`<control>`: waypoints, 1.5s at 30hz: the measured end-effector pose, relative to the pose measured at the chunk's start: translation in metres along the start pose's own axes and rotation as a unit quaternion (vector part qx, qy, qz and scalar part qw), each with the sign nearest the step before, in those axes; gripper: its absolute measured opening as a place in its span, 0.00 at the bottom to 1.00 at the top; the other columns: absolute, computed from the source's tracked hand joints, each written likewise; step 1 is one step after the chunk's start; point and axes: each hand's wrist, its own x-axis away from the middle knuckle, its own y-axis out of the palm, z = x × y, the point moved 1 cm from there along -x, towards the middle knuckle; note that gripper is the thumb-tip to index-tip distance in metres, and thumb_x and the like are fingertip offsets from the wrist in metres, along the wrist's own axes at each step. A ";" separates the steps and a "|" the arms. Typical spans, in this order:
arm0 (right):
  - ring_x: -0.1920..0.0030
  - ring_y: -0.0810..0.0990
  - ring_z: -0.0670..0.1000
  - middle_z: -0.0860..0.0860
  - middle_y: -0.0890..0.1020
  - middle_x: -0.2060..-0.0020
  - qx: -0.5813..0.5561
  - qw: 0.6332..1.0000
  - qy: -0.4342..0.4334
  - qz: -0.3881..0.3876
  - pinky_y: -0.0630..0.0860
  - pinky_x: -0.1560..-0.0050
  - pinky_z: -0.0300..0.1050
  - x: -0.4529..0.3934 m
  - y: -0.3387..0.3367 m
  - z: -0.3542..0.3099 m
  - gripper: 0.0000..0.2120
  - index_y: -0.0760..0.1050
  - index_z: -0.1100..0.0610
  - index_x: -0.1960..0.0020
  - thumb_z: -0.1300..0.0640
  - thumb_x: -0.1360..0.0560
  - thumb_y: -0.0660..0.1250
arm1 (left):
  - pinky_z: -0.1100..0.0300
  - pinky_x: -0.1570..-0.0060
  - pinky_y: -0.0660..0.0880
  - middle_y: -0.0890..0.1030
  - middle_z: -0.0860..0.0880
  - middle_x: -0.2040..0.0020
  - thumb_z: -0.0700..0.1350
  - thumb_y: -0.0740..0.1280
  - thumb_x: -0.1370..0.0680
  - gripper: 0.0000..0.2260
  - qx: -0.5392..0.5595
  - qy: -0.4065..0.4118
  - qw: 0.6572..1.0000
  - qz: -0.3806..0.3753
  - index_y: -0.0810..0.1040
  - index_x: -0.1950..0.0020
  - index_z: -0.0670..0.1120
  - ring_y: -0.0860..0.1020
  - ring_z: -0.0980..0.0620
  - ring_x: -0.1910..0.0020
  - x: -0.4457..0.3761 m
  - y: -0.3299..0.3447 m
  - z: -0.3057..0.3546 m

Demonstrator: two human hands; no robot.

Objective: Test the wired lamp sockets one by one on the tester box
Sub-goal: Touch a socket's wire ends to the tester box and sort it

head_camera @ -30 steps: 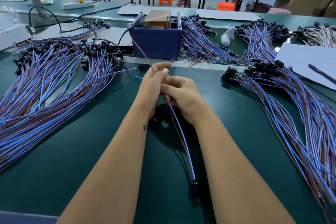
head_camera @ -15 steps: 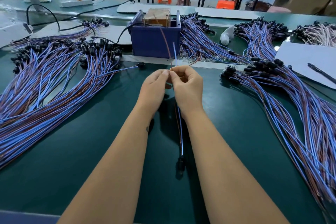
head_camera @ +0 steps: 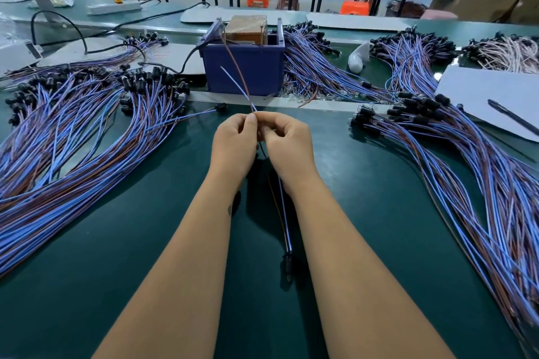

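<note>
Head view shows one lamp socket (head_camera: 288,264) hanging low between my forearms, just above the worktop (head_camera: 379,213), so its two wires run up to my hands. My left hand (head_camera: 233,140) and right hand (head_camera: 287,140) meet fingertip to fingertip and pinch the pair where it splits, leaving the brown wire (head_camera: 233,58) and blue wire (head_camera: 236,81) free to reach the tester box (head_camera: 243,67) just beyond. I judge the brown tip is near its contact; the blue tip is short of it. Bundles of sockets lie left (head_camera: 73,131) and right (head_camera: 466,160).

Blue tester box (head_camera: 243,71), blue and brown wires (head_camera: 58,160), black sockets (head_camera: 151,83), dark green table (head_camera: 116,242).
</note>
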 end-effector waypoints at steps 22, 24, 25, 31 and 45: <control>0.73 0.72 0.40 0.46 0.80 0.72 -0.127 0.984 0.074 0.097 0.69 0.67 0.34 -0.003 -0.011 -0.003 0.08 0.79 0.49 0.50 0.62 0.22 0.67 | 0.61 0.75 0.56 0.62 0.56 0.77 0.40 0.53 0.22 0.14 0.107 -0.089 0.985 0.104 0.77 0.58 0.49 0.58 0.56 0.78 -0.013 -0.017 -0.004; 0.77 0.68 0.40 0.47 0.77 0.74 -0.137 0.982 0.073 0.104 0.66 0.66 0.35 -0.003 -0.012 -0.003 0.09 0.79 0.47 0.49 0.60 0.21 0.66 | 0.62 0.75 0.57 0.64 0.57 0.76 0.37 0.52 0.23 0.15 0.107 -0.074 0.987 0.090 0.76 0.57 0.49 0.59 0.56 0.78 -0.012 -0.017 -0.003; 0.78 0.68 0.40 0.47 0.76 0.75 -0.137 0.982 0.072 0.108 0.65 0.65 0.36 -0.004 -0.012 -0.003 0.09 0.80 0.47 0.49 0.60 0.21 0.66 | 0.62 0.76 0.58 0.66 0.56 0.75 0.37 0.53 0.21 0.15 0.109 -0.057 0.989 0.080 0.77 0.55 0.50 0.60 0.56 0.77 -0.011 -0.017 -0.003; 0.76 0.63 0.44 0.49 0.77 0.70 -0.151 0.976 0.107 0.116 0.63 0.74 0.34 -0.006 -0.013 0.000 0.16 0.80 0.52 0.42 0.67 0.23 0.61 | 0.63 0.76 0.59 0.66 0.57 0.76 0.40 0.54 0.19 0.12 0.109 -0.058 0.990 0.072 0.75 0.53 0.52 0.61 0.57 0.78 -0.012 -0.018 -0.005; 0.73 0.65 0.45 0.50 0.77 0.66 -0.092 0.984 0.107 0.106 0.66 0.72 0.34 -0.008 -0.011 0.005 0.18 0.78 0.53 0.36 0.65 0.22 0.61 | 0.59 0.70 0.66 0.80 0.56 0.72 0.41 0.55 0.18 0.14 0.042 -0.057 0.994 0.082 0.76 0.36 0.48 0.64 0.55 0.76 -0.017 -0.017 -0.015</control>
